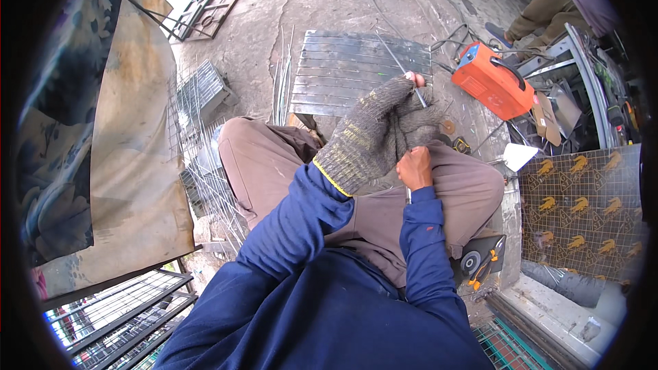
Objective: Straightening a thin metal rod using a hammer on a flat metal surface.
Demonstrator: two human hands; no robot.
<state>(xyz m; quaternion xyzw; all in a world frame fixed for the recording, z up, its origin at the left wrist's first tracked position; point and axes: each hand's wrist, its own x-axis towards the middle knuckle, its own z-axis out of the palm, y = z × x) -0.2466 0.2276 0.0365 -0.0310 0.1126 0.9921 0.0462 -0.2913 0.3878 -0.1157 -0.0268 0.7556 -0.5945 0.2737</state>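
My left hand [373,130] wears a grey knitted glove with a yellow cuff edge; one bare fingertip pokes out at its top. It is closed round a thin metal rod [393,53] that slants up and left over a low slatted metal stand [363,72]. My bare right hand [416,168] is a fist just below the gloved fingers, over my right thigh. What it grips is hidden, though a thin pale strip shows beside its wrist.
An orange welding machine [495,81] with cables stands ahead right. By my right knee lie a patterned board [582,212] and orange-handled pliers [485,268]. Wire mesh [212,185] and a hanging cloth [137,130] are at left. Another person [558,7] sits far right.
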